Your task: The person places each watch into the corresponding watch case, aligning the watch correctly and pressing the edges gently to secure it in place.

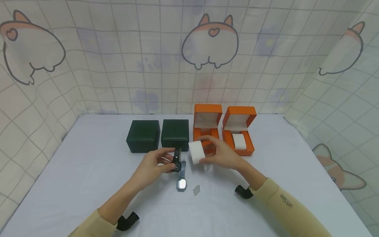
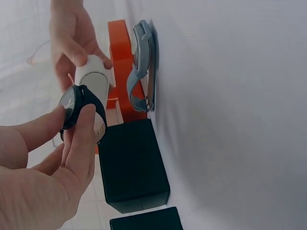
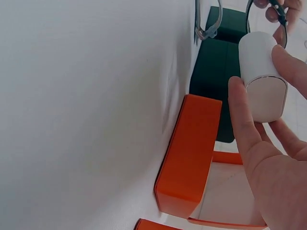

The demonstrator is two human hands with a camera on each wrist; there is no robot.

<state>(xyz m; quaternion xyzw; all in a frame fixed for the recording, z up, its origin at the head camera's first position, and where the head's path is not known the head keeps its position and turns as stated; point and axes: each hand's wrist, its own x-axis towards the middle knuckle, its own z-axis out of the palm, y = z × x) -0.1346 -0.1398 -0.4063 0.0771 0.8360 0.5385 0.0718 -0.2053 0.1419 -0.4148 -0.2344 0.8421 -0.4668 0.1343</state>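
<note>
My left hand pinches a black wristwatch between thumb and fingers, its dark strap reaching up toward the green boxes. In my right hand is a white watch cushion, gripped by its ends in front of an open orange box. Watch and cushion are held up close together; in the left wrist view the black watch overlaps the cushion. A second watch with a blue-grey strap lies on the table just below the black one.
Two closed dark green boxes stand at the back left. Beside the first orange box, another open orange box holds a white cushion. A small grey scrap lies on the white tabletop. A patterned curtain hangs behind.
</note>
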